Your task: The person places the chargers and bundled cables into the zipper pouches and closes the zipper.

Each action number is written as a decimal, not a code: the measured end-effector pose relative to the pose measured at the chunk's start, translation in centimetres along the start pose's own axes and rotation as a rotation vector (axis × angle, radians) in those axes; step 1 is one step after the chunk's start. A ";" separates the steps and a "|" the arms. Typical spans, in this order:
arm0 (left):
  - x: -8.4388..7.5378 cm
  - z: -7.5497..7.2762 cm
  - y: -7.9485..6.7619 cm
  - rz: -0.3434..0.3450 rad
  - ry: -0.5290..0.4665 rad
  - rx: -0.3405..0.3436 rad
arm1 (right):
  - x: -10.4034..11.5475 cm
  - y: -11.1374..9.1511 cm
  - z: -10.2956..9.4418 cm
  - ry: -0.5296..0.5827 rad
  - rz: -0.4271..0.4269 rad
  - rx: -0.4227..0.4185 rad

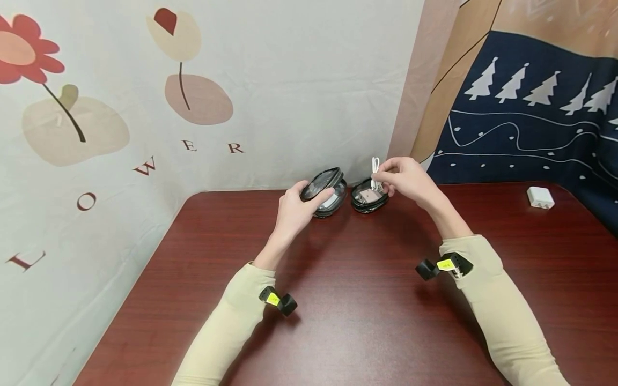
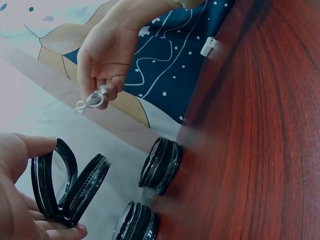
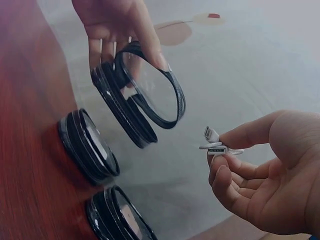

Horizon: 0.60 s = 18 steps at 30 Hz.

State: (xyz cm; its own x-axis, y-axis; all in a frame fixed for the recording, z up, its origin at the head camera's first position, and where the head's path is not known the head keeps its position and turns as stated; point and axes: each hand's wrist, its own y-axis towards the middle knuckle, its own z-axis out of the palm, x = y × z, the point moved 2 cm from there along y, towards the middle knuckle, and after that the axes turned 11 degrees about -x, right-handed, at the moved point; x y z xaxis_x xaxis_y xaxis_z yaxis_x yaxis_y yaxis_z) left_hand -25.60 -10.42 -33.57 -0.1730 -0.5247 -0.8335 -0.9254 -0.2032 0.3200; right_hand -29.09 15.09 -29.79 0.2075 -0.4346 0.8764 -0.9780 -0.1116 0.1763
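Observation:
My left hand (image 1: 296, 206) grips a round black zip case (image 3: 122, 107) with a clear window, its two halves spread apart. The case is raised off the table, and something small and white shows inside it. Between thumb and fingertips my right hand (image 1: 403, 179) pinches a coiled white USB cable (image 3: 217, 142), its metal plug ends showing. The cable is up in the air, to the right of the held case. Below the hands, two more round black cases stand on the table: one case (image 3: 90, 145) under the held one, another case (image 1: 369, 197) under the cable.
A white charger block (image 1: 541, 197) lies at the back right of the reddish-brown wooden table (image 1: 357, 300). Right behind the table's far edge hangs a pale curtain with flowers and letters (image 1: 299, 96). A dark blue cloth with white trees (image 1: 531, 123) hangs at the right.

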 end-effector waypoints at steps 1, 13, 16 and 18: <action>-0.1 0.0 -0.1 0.004 0.000 0.002 | 0.1 0.0 0.1 0.020 0.000 0.009; -0.9 0.6 -0.9 -0.001 -0.006 0.006 | 0.9 -0.6 1.5 0.129 0.020 0.055; -1.1 0.7 -1.1 -0.004 -0.011 0.005 | 0.7 -0.5 1.6 0.133 0.020 0.051; -1.2 0.8 -1.3 -0.007 -0.016 0.006 | 0.5 -0.4 1.7 0.138 0.015 0.046</action>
State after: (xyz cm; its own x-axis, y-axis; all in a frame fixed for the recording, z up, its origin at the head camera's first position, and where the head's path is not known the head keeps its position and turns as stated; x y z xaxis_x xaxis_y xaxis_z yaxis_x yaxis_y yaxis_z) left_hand -24.50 -8.81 -33.32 -0.1714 -0.5099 -0.8430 -0.9287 -0.2020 0.3110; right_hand -28.59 13.35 -30.15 0.1844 -0.3094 0.9329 -0.9784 -0.1484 0.1442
